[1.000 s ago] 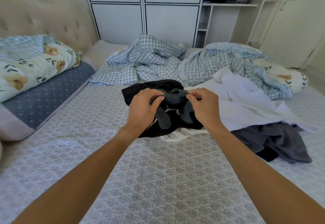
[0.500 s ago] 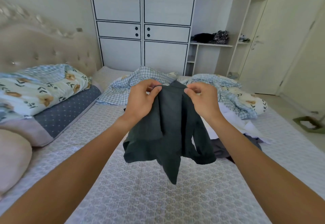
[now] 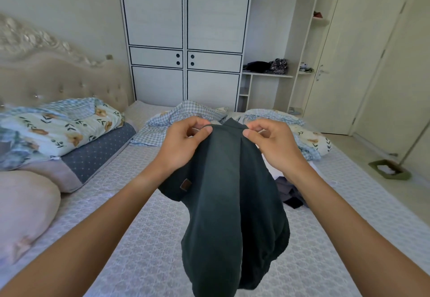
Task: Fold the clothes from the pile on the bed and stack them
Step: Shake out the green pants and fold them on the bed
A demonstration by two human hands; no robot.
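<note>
Hanging dark garment [image 3: 232, 203] pinched between both hands' fingertips

A dark green garment [image 3: 232, 203] hangs in the air above the bed [image 3: 144, 238] — unfolded, draped in long soft folds, its top edge pinched at two points, a small brown tag on its left flap. Behind it on the bed lies the rest of the pile [image 3: 290, 192] — crumpled grey and dark pieces, something white beneath, mostly hidden.

A bed [image 3: 144, 238] with a patterned grey cover holds pillows [image 3: 25, 206], a floral quilt [image 3: 60, 126], checked bedding [image 3: 162, 126] and a clothes pile [image 3: 288, 192].
</note>
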